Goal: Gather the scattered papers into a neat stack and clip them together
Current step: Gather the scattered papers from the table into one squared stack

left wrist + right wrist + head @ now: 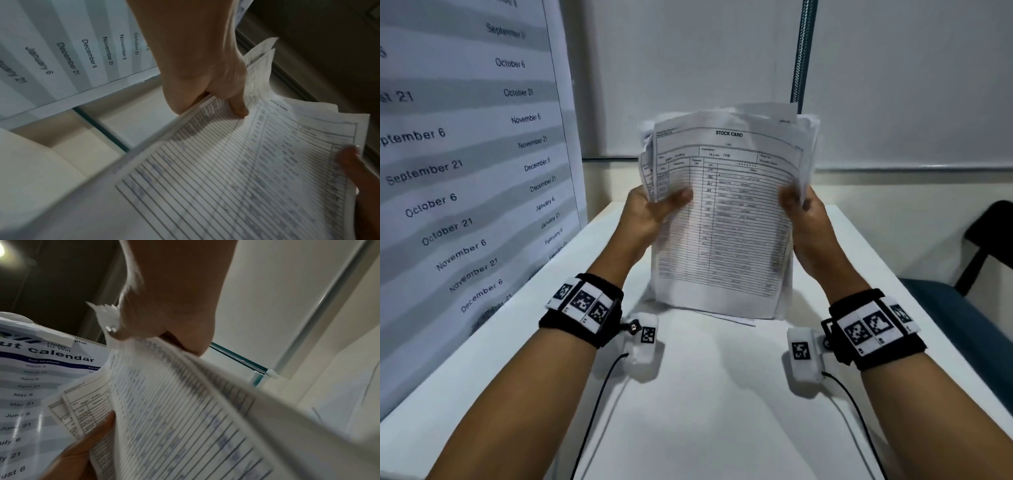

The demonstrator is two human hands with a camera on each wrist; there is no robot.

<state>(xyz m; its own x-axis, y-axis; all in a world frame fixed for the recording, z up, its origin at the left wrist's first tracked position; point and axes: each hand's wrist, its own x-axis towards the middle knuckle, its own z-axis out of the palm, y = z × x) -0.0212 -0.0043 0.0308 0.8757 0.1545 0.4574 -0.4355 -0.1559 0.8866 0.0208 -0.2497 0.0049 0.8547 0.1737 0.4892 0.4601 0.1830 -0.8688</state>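
Observation:
A stack of printed "STOCK CARD" papers (pixel 726 219) stands upright on its lower edge on the white table (pixel 705 394), top corners uneven and fanned. My left hand (pixel 654 209) grips the stack's left edge, thumb on the front sheet. My right hand (pixel 804 209) grips the right edge the same way. The left wrist view shows the left hand (pixel 207 91) pinching the papers (pixel 257 170), thumb across the lined sheet. From the right wrist, the right hand (pixel 168 324) clamps the blurred papers (pixel 174 410). No clip is visible.
A large payout calendar poster (pixel 465 164) leans along the table's left side. A wall stands behind the table, with a braided hose (pixel 803 51) running down it. A dark chair (pixel 989 240) sits off the right edge. Bare table surface lies in front of the stack.

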